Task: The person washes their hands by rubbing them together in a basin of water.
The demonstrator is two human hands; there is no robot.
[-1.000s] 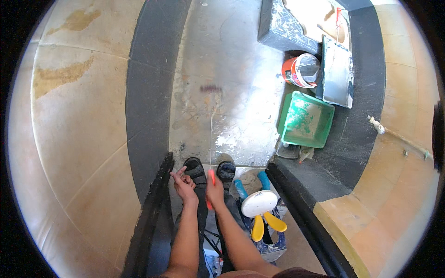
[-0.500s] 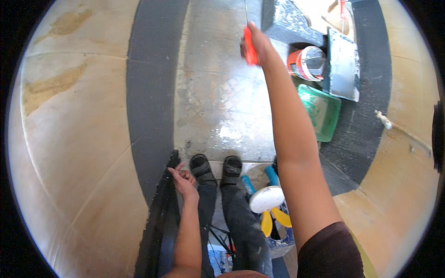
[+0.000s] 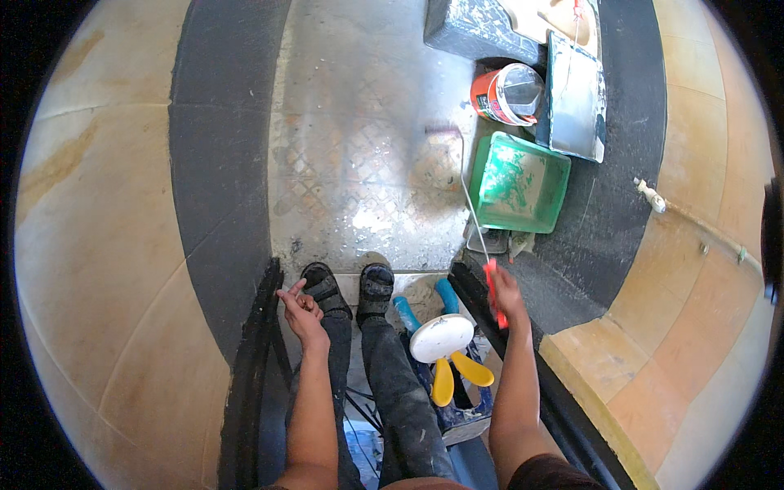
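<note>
My right hand [image 3: 506,296] is closed round the red handle of a paint roller frame [image 3: 477,224]. Its thin bent rod points away from me, past the green tray's left side, and its far end is blurred. I cannot tell whether a sleeve is on it. My left hand [image 3: 304,317] hangs empty beside the black door frame [image 3: 260,359], fingers loosely apart. The green tray [image 3: 529,224], smeared with white, lies beyond my right hand. Behind it stands an orange bucket [image 3: 487,96] with a white rim and something grey inside.
A dark, paint-marked tray [image 3: 578,106] leans beside the bucket, near a grey block [image 3: 469,31]. A child's seat with a white round top [image 3: 442,339], blue handles and yellow parts stands by my right leg. A pipe with a tap [image 3: 651,196] juts from the right wall.
My right hand has come back toward me from far ahead, bringing the roller frame with it. The view has shifted right, and the green tray shows more fully. My left hand stays low and empty.
</note>
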